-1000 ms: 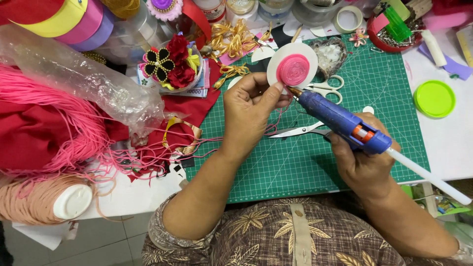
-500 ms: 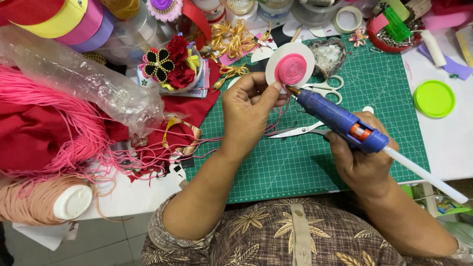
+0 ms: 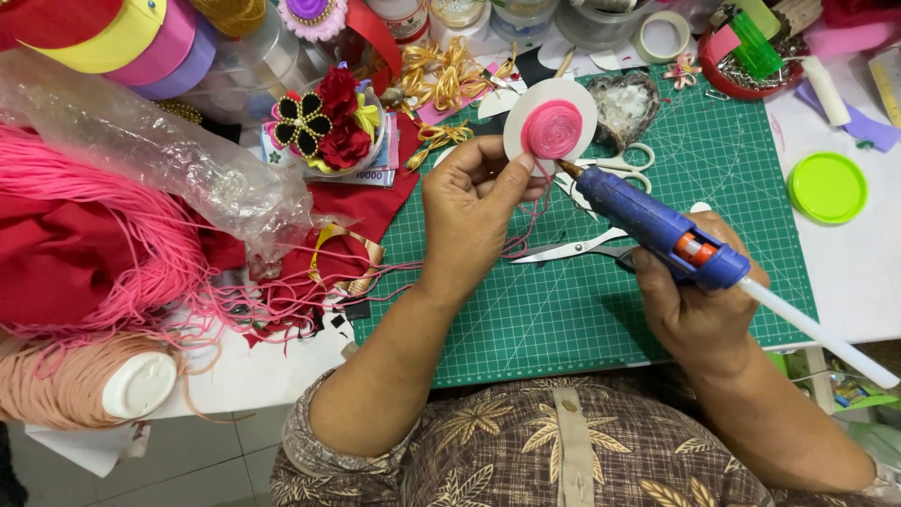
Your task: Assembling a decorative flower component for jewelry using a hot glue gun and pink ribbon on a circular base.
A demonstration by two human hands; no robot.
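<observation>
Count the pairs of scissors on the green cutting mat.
2. White-handled scissors lie just behind the blue glue gun's nozzle; silver-bladed scissors lie under the gun, handles hidden by the right hand. Clutter may hide more.

Person wears a brown garment (image 3: 563,451) printed with pale leaf motifs, short-sleeved, a buttoned placket running down its centre; forearms bare.

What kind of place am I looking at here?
Most likely a home craft table. A green cutting mat covers the worktop, the right hand holds a blue glue gun, and ribbon rolls and pink cord crowd the side.
</observation>
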